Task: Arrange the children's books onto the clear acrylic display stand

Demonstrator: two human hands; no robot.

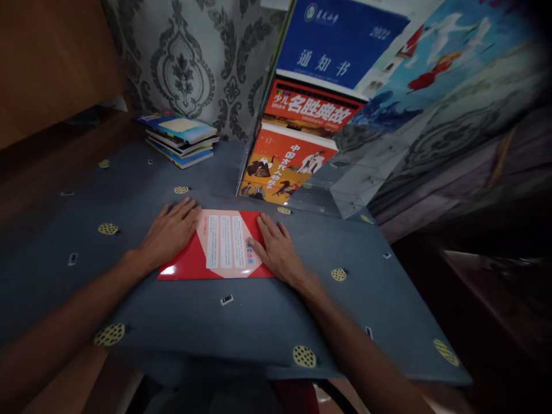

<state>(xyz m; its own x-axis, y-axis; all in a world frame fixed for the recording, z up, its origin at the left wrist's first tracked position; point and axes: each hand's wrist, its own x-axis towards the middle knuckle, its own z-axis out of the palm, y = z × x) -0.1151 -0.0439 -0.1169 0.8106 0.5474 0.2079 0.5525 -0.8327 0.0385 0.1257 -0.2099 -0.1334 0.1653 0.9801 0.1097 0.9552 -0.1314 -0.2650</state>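
The flat-spread left hand and right hand partly hide a red booklet at eight o'clock from centre, its small print illegible. Beyond, at one o'clock, a red book reads "名胜典故", a blue cover "2022 通知书".

Dim light, dark corners (the right side blurs), white glare on the red book.

I have my left hand palm-down left of centre, my right hand palm-down near centre, forearms slanting up from below.
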